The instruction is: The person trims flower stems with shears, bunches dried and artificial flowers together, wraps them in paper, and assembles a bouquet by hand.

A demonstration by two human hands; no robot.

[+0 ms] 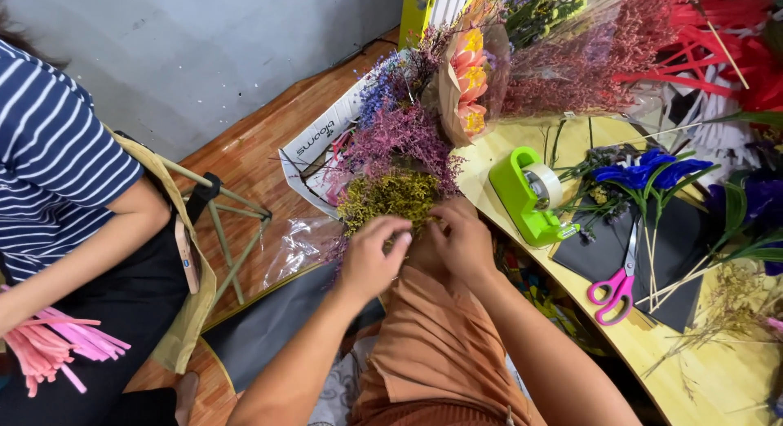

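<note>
Yellow-green dried sprig bunch (390, 196) sits over my lap beside the tabletop (652, 344) edge; left hand (371, 259) and right hand (461, 240) both pinch its base. I judge I'm mid-gathering stems; next calls for a firm grip before binding, tape dispenser (530, 196) close.

Fingertips of both hands vanish into a clump of yellow-green dried flowers (390, 196); red paper strips (726, 42) run off the top-right edge.

Yellow table (652, 344): tape dispenser (528, 196), pink scissors (617, 283)
</note>
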